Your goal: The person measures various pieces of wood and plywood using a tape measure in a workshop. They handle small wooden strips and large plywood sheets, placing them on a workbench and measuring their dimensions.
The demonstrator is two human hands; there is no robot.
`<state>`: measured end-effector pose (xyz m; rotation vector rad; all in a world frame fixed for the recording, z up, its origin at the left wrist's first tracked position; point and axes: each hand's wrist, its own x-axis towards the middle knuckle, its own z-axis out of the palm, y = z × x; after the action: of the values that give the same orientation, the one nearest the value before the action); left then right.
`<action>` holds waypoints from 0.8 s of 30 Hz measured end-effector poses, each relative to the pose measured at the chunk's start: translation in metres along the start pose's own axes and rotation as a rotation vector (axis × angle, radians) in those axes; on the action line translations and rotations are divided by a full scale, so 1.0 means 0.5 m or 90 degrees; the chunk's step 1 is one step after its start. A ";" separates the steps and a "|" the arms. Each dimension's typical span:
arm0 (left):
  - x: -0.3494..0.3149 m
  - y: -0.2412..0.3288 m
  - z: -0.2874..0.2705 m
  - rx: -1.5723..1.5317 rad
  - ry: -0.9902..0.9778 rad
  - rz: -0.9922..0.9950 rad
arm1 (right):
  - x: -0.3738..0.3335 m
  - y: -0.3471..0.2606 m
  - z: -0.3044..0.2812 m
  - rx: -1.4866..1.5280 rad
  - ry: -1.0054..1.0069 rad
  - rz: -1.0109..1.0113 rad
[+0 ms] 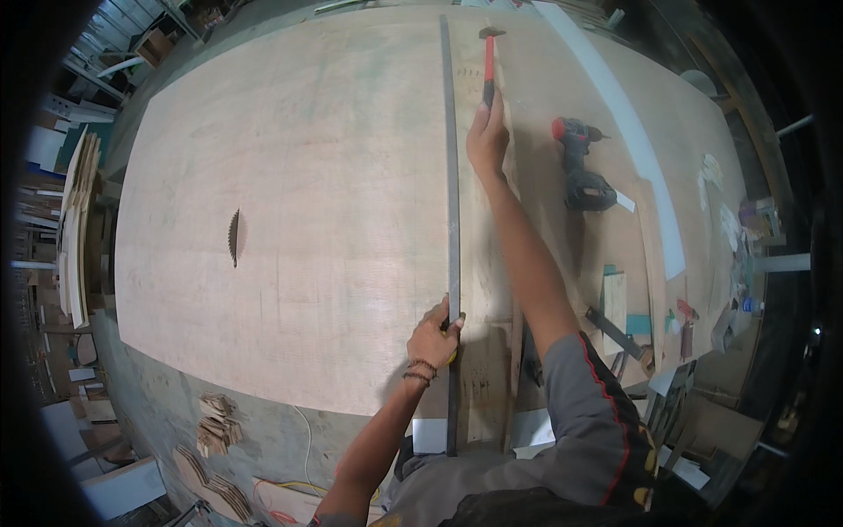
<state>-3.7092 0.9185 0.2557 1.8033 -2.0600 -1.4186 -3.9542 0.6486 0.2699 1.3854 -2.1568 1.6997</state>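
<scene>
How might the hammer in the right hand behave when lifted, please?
The hammer probably feels head-heavy, its dark head being at the far end from the right hand. Its straight red-and-black handle looks stiff and unlikely to bend.

Grey shirt (pixel 430 485) — short sleeve (pixel 575 386), black panel (pixel 637 443), red piping (pixel 624 430) — beaded bracelets (pixel 417 378) (two dark strands).

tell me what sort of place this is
Most likely a woodworking shop: a dark, toothed circular saw blade stands up from the wide, pale plywood sheet, and a hammer with a red-and-black handle is held over to its right.
</scene>
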 end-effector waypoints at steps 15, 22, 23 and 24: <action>0.003 0.023 -0.024 0.055 -0.030 -0.018 | 0.062 0.073 0.051 -0.238 -0.260 0.145; -0.003 0.011 -0.016 0.008 -0.005 -0.011 | 0.055 0.057 0.062 -0.219 -0.251 0.170; -0.004 0.016 -0.017 0.018 -0.017 -0.016 | 0.059 0.074 0.063 -0.245 -0.265 0.159; 0.000 0.029 -0.021 0.031 -0.035 -0.015 | 0.072 0.112 0.059 -0.277 -0.272 0.152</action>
<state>-3.7137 0.9109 0.2712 1.8329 -2.1241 -1.4537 -3.9998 0.6025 0.2365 1.5059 -2.7951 0.9390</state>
